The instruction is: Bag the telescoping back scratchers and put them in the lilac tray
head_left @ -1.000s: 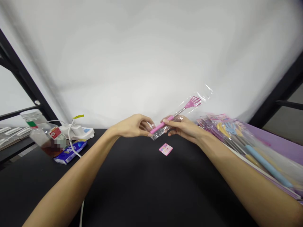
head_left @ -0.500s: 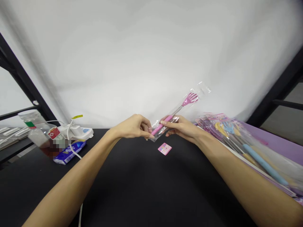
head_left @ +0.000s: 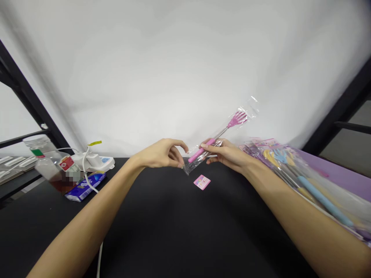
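Observation:
A pink back scratcher (head_left: 202, 155) with a hand-shaped head and a metal shaft lies slantwise inside a clear plastic bag (head_left: 193, 165). My right hand (head_left: 228, 155) grips it by the handle through the film, thumb on top. At the bag's lower left end, the fingertips of my left hand (head_left: 166, 153) pinch the plastic edge, just off the handle's end. Below the bag, a small pink printed card (head_left: 202, 182) rests on the black table (head_left: 185, 227).
At right, a purple box (head_left: 342, 173) holds several bagged back scratchers (head_left: 317, 193). On the left stand a clear jar (head_left: 48, 164) with dark liquid, a blue packet (head_left: 85, 187) and a white power strip (head_left: 106, 163) with a cable. A white wall (head_left: 185, 77) rises behind.
The back scratcher has shifted up and right with my right hand, so its handle end is now away from my left fingertips. My left hand stays at the bag's end.

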Tool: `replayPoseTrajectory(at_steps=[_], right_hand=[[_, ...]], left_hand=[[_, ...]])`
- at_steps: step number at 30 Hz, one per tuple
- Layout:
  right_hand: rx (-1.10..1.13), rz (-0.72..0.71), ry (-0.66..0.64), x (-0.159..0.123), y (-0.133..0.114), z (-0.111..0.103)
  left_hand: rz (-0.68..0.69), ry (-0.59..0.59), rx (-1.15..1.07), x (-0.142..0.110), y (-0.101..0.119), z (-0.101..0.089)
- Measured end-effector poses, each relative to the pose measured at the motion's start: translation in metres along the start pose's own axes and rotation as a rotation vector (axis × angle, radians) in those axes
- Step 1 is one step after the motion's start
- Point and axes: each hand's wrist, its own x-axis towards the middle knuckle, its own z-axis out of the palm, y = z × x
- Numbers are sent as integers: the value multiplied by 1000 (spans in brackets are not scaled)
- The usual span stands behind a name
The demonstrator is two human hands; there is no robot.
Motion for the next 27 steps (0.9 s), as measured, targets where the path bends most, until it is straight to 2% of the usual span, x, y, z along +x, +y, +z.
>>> replayPoseTrajectory(at_steps=[2,4,9,13,15,20,24,27], right_hand=[[4,10,4,0,0,0],[18,20,6,1,1,0],[53,38,-7,2,3,-2],[69,65,-29,3,4,-2],[77,68,-54,2,4,-1],[75,36,-108,0,4,1],[72,38,-103,-1,3,3],[66,50,-100,-1,3,4]], left_hand=[[25,-50,-58,-2,-1,-1],[70,-39,-91,-3,0,-1],[197,82,89,1,7,3],[243,183,237,2,9,3],[243,191,196,2,8,4],[152,113,41,6,4,14],[130,155,-59,8,2,17],[119,140,-118,8,3,15]])
